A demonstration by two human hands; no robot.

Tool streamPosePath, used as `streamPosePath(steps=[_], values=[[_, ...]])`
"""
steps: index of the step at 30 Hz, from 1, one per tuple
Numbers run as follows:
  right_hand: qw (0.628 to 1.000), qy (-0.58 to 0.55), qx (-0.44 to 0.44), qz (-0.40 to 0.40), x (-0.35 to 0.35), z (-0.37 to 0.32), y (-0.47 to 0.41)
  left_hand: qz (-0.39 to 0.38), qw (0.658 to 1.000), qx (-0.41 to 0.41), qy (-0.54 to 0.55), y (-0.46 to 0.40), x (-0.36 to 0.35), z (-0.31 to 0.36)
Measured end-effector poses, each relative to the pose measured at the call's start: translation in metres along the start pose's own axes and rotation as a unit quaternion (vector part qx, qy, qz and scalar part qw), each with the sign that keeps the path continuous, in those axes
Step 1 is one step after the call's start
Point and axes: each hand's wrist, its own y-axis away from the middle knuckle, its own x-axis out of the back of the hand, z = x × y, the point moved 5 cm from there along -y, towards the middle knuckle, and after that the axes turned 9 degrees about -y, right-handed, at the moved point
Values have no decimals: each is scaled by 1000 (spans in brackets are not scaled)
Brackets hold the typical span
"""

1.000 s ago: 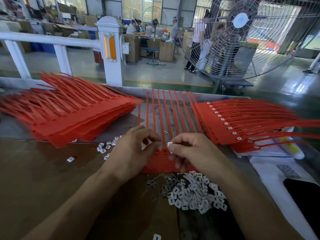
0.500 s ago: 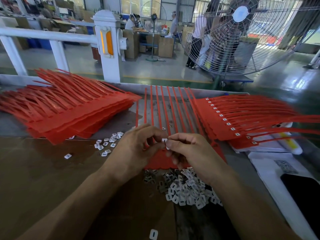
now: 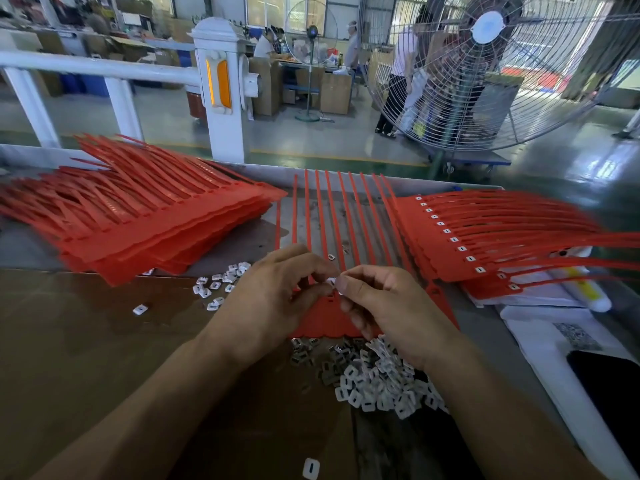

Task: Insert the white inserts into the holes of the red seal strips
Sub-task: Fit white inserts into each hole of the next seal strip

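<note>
Both hands meet over the middle of the table. The left hand and right hand sit fingertip to fingertip, and one small white insert is pinched between them, just above the head end of a red strip sheet lying flat under the fingers. Which hand carries most of the grip I cannot tell; both sets of fingers are curled in on the piece. The sheet's thin tails run away from the hands toward the far table edge. Loose inserts lie in a heap just under the right wrist, with a smaller scatter left of the left hand. A pile of red strips sits far left; another pile at right shows white pieces already seated in a row. Judgement: the insert looks tiny, light, rigid plastic, likely slick, easy to flick away or drop, so take it by its edges at the fingertips, slot facing up, not by the flat faces. The strips look thin and floppy at the tails, stiffer at the broad head; press or hold the head beside its hole to steady it and leave the tails alone.
</note>
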Motion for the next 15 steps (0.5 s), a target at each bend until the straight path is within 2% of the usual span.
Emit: streamPosePath(steps=[9, 12, 15], values=[[999, -47, 3, -14, 1, -1, -1, 2, 1000, -5, -14, -3, 5, -4], [999, 18, 29, 34, 7, -5, 0, 8, 999, 37, -39, -6, 12, -22], [993, 82, 47, 73, 13, -7, 3, 0, 991, 116, -63, -5, 20, -50]])
